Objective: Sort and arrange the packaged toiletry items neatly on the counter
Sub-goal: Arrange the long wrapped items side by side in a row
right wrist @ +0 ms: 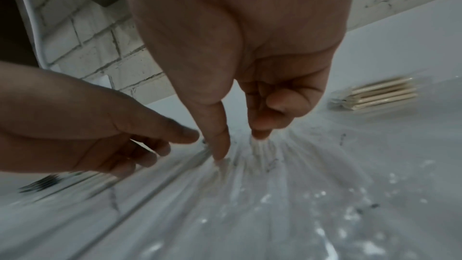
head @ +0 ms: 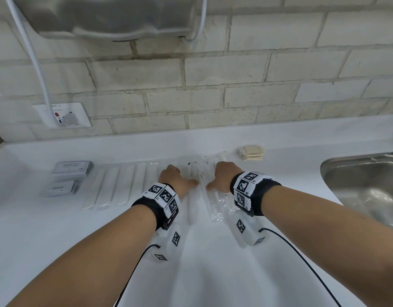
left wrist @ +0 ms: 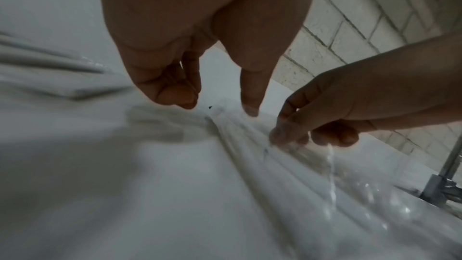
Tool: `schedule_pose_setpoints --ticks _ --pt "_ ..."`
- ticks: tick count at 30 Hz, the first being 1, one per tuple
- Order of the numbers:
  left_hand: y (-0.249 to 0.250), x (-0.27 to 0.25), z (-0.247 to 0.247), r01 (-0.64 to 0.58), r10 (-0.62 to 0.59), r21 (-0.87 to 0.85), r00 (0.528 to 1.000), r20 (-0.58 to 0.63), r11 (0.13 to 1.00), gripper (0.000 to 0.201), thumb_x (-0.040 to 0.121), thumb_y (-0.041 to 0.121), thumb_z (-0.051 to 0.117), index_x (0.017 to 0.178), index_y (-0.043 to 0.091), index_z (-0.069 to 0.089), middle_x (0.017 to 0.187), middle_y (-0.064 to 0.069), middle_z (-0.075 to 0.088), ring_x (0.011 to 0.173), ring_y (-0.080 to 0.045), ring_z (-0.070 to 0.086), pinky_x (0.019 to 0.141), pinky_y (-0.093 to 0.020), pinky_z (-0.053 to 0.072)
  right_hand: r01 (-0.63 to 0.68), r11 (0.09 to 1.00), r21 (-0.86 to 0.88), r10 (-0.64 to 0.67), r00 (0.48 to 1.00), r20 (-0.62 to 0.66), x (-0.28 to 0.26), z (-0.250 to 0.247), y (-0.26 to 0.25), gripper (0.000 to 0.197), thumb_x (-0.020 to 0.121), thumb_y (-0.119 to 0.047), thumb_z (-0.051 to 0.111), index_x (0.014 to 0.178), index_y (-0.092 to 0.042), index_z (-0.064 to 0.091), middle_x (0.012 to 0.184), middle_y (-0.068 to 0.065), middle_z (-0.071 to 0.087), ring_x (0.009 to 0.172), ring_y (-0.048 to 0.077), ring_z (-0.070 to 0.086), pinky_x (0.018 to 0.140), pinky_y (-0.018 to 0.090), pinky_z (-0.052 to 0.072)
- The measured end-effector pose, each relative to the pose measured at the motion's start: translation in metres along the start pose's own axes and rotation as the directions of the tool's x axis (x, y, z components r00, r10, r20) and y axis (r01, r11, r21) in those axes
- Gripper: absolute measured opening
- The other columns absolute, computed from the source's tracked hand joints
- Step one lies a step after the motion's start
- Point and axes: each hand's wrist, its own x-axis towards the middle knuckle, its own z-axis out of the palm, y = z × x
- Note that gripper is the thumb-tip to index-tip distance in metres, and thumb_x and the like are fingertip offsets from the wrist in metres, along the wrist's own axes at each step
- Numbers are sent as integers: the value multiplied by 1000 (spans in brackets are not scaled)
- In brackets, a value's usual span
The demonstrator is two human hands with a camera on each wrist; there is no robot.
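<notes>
On the counter [head: 58,229], largest first:
Sorted row: long white sachets [head: 116,187] lie side by side left of centre, a done group by the look of it.
Left stacks: grey flat packets [head: 71,168] piled near the left edge — done.
Back stack: cream packets [head: 252,152] by the rear edge, near the sink [head: 357,185].
Unsorted: clear-wrapped long items [head: 204,191] mid-counter, still jumbled — the work left.
Left hand [head: 176,179]: fingers loosely curled, tips touching the wrappers.
Right hand [head: 223,177]: fingertips pinching a wrapper.
</notes>
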Motion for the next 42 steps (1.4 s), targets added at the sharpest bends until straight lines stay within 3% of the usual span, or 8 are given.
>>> schedule_pose_setpoints --ticks 3,5,10,20,22,25,30,42 --pt "0 -5 -4 -45 45 -28 999 -15 999 34 85 48 63 85 15 52 79 2 52 80 -23 54 71 -28 37 65 998 15 -65 998 -28 0 0 -8 10 82 -9 56 91 -7 57 86 6 58 79 24 60 65 27 50" --pt "-2 -8 -4 -113 113 27 994 15 993 33 93 39 54 71 14 60 73 -7 60 76 -28 58 70 -26 38 84 996 0 -84 996 -8 1 3 -14 16 82 -9 51 65 -9 50 68 6 51 62 22 52 58 26 46" --pt "-12 -19 8 -250 236 132 965 117 959 46 84 32 67 129 23 60 126 -3 55 112 -19 59 85 -21 40 55 996 -64 -54 998 19 -1 14 -18 36 79 -31 68 63 -14 40 63 1 48 60 20 54 46 23 39" --pt "-16 -12 -7 -223 200 466 975 99 856 43 91 34 54 127 12 59 134 -8 37 127 -28 34 102 -41 43 84 996 -21 -82 991 104 -5 11 -34 26 80 -16 59 57 -9 49 54 4 46 53 20 47 48 23 39" --pt "-18 -9 -14 -207 185 515 978 95 832 45 92 36 50 130 14 58 135 -7 40 130 -29 33 104 -41 41 148 989 -33 -142 981 131 -7 10 -37 21 83 -13 56 94 -1 69 79 13 65 79 25 63 70 29 55" --pt "-22 -9 -23 -234 200 534 972 120 813 50 91 39 51 139 24 50 142 -1 40 135 -28 30 107 -39 37 224 975 -13 -222 971 90 -8 12 -35 52 84 -16 61 135 -11 51 133 6 55 122 23 54 96 30 47" --pt "-28 -22 -28 -274 257 529 960 108 803 50 83 36 60 132 27 52 136 2 47 129 -25 36 105 -38 37 233 972 -25 -228 964 135 -23 18 -33 74 76 -35 74 140 -17 42 135 3 40 119 23 51 93 33 48" --pt "-40 -49 -13 -321 284 473 947 149 821 67 81 27 65 142 10 41 143 -6 38 123 -27 50 100 -35 46 227 964 -137 -214 971 104 -40 32 -40 64 88 -20 57 147 -12 33 148 11 30 131 30 44 104 38 44"
